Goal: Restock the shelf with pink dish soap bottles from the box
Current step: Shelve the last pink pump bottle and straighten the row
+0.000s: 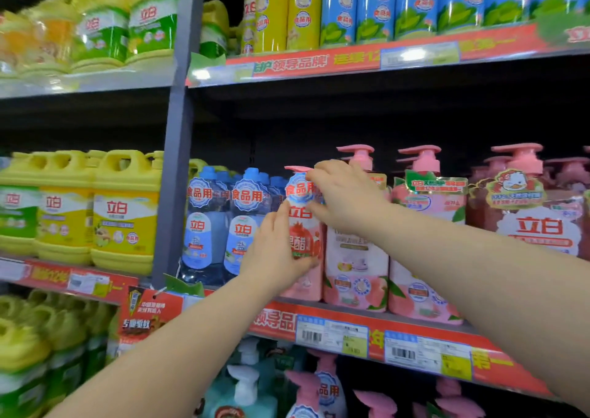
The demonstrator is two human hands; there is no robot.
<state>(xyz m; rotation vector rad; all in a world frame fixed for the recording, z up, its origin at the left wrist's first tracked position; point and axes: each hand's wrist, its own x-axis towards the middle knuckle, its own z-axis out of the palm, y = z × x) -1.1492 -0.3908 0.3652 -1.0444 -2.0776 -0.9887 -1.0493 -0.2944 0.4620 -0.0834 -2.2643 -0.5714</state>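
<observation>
The grey shelf upright (177, 162) is looking like matt painted metal, smooth and unreflective. Just right of it, the translucent blue bottles (223, 226) are showing glossy plastic with slick printed labels. Further right of the upright, the pink dish soap bottle (303, 235) is wearing a shiny plastic sleeve, while its pink pump cap (297, 169) is appearing smooth and duller. Left of the upright, the yellow jugs (124, 213) are gleaming as smooth moulded plastic. Below and right of the upright, the red price strip (277, 320) is catching glare like glossy film around paper price tags (332, 334).
</observation>
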